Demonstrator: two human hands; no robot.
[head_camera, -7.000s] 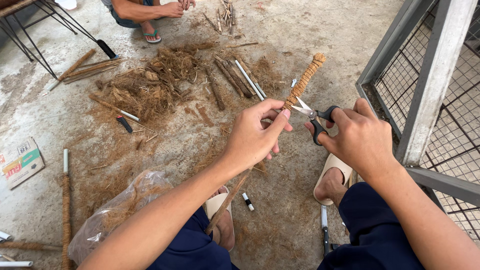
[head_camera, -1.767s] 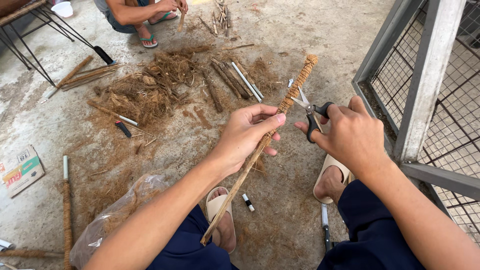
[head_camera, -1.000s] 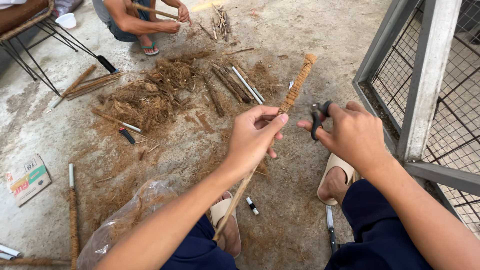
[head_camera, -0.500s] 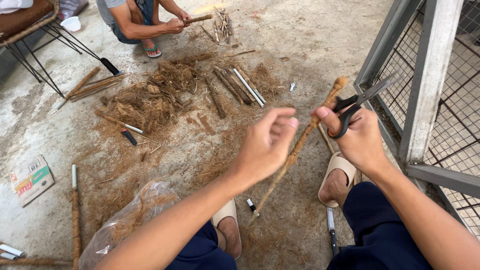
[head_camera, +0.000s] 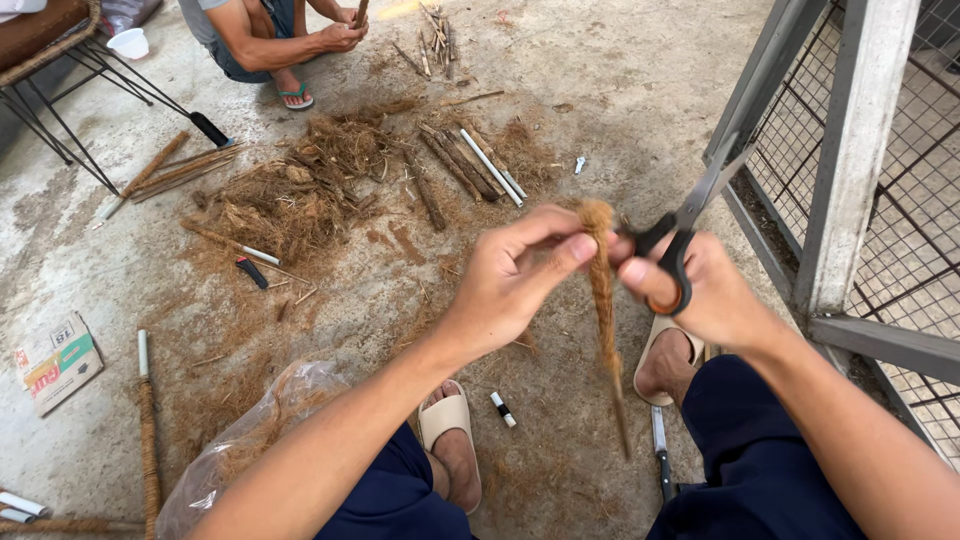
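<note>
Head view: the left hand (head_camera: 505, 285) pinches the top of a fibre-wrapped stick (head_camera: 603, 300), upright beside the scissors (head_camera: 678, 235). The right hand (head_camera: 700, 295) grips the scissors' loops, thumb touching the stick; this looks like trimming, needing the blades brought to the fibres.

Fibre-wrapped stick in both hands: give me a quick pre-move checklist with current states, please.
1. Left hand pinches the top of the fibre-wrapped stick: ok.
2. Right hand steadies the stick with its thumb: ok.
3. Scissors held in the right hand, blades pointing up and away from the fingers: ok.
4. Scissor blades closed: cannot tell.
5. Stick's lower tip hangs free between the knees, above the floor: ok.
6. The other person crouches well away from the blades: ok.
</note>
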